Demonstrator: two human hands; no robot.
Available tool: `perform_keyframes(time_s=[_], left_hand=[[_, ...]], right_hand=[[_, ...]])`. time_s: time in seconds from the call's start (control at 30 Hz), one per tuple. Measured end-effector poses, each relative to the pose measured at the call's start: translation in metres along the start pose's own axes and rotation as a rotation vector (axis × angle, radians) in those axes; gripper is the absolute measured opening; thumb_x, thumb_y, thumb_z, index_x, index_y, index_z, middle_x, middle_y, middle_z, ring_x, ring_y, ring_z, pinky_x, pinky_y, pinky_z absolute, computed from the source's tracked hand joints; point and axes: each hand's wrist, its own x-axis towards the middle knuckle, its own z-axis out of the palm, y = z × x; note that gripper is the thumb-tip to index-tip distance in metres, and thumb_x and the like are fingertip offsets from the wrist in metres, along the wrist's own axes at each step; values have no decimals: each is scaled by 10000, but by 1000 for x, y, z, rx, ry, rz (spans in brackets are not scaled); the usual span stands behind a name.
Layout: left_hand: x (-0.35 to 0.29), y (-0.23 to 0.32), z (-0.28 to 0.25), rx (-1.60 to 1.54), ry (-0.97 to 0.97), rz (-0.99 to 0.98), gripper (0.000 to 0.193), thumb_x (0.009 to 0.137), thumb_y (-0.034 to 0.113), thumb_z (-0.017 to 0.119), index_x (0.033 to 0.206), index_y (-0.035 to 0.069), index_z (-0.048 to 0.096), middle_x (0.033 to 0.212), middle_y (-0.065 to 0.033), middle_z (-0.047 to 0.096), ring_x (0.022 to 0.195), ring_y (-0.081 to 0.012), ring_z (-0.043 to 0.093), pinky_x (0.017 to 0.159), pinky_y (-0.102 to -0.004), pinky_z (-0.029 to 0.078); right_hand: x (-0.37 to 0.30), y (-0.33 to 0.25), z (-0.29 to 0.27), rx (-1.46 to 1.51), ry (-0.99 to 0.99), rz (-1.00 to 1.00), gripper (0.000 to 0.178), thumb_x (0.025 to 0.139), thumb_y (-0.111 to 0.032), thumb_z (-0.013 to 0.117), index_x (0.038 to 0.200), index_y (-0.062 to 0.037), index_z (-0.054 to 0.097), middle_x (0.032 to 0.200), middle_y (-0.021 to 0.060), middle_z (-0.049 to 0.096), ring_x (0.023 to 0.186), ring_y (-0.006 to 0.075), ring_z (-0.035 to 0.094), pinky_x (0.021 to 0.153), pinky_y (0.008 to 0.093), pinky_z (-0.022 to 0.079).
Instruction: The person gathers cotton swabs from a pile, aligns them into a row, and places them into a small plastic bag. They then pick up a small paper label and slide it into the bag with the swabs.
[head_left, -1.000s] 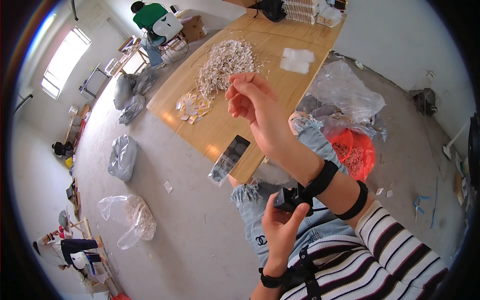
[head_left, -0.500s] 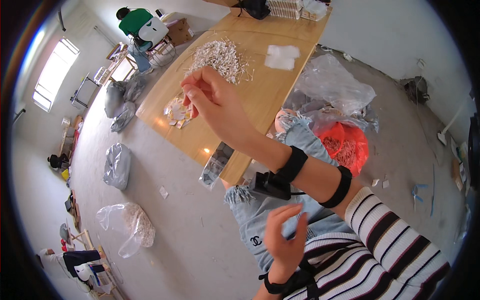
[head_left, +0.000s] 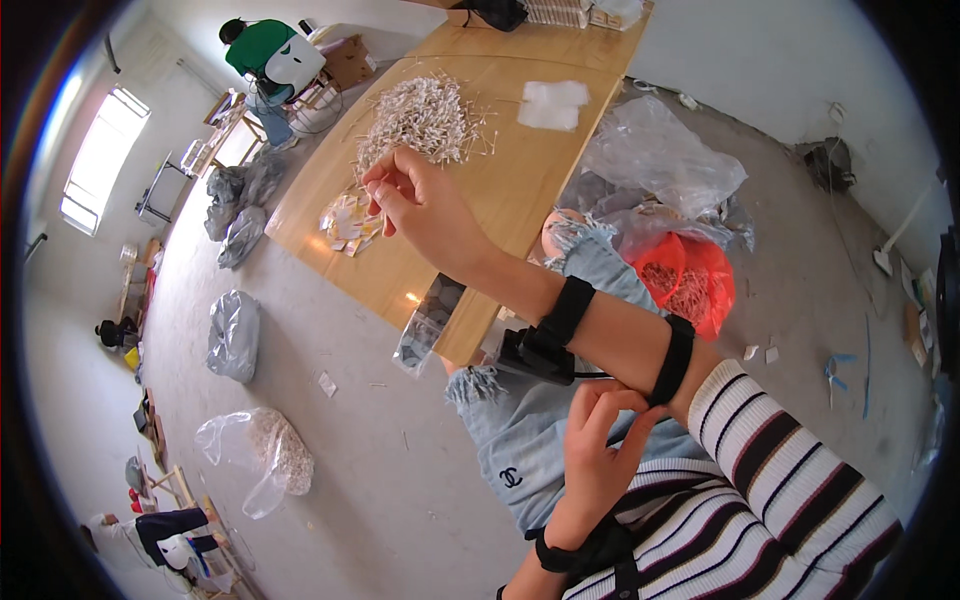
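Observation:
My right arm (head_left: pixel 520 285), in a striped sleeve, stretches over the wooden table. At its end my right hand (head_left: pixel 425 205) hovers with curled fingers, thumb and forefinger meeting; anything between them is hidden. My left hand (head_left: pixel 600 455) is raised over my lap, its fingertips and thumb closing on the lower edge of a black strap (head_left: pixel 677 355) round my right forearm. Nearer the right wrist, another strap (head_left: pixel 565 312) carries a small black box (head_left: pixel 530 357). Beyond my right hand lies a heap of white cotton swabs (head_left: pixel 422 112). Next to its fingers are small yellow-and-white packets (head_left: pixel 348 222).
A white pad (head_left: pixel 553 104) lies on the table (head_left: pixel 520 190). Beside my knees are a red bag (head_left: pixel 705 285) of small sticks and clear plastic sheeting (head_left: pixel 665 150). Filled plastic bags (head_left: pixel 233 335) stand on the floor. A person in green (head_left: pixel 265 50) sits at the far left.
My left hand has risen up and right from my lap to the strap on my right forearm. My right hand has dipped slightly, its fingertips drawn closer.

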Motion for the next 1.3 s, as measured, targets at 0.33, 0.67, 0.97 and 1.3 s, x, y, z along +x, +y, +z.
perform_keyframes(time_s=[0.33, 0.67, 0.97, 1.3], left_hand=[[-14, -32, -21, 24, -241, -307, 213, 864, -7, 682, 1024, -34, 545, 798, -103, 554, 599, -125, 505, 584, -258, 431], [-25, -55, -21, -185, -417, -221, 285, 834, 64, 688, 1084, -6, 571, 938, -130, 560, 878, -269, 563, 783, -340, 463], [-16, 14, -41, -389, -604, -279, 236, 805, 58, 717, 1010, -28, 639, 896, -74, 587, 779, -196, 544, 737, -279, 421], [63, 77, -27, -710, -500, -674, 453, 1023, 268, 489, 1314, -78, 459, 1169, -135, 632, 541, -55, 517, 505, -185, 377]], right_hand=[[3, 18, -23, 519, 201, 680, 99, 906, -97, 597, 1001, -77, 615, 832, 19, 654, 639, 100, 589, 564, 254, 468], [7, 45, -77, 1354, 439, 607, 105, 899, -17, 516, 856, -35, 610, 747, 32, 602, 616, 136, 545, 577, 282, 444], [5, 50, -65, 170, 431, 379, 123, 910, -141, 556, 933, -33, 609, 776, 64, 627, 676, 178, 593, 603, 310, 476], [-153, 112, 49, -937, -865, -715, 76, 774, -138, 603, 780, -105, 535, 635, 28, 585, 651, 242, 669, 580, 384, 494]])
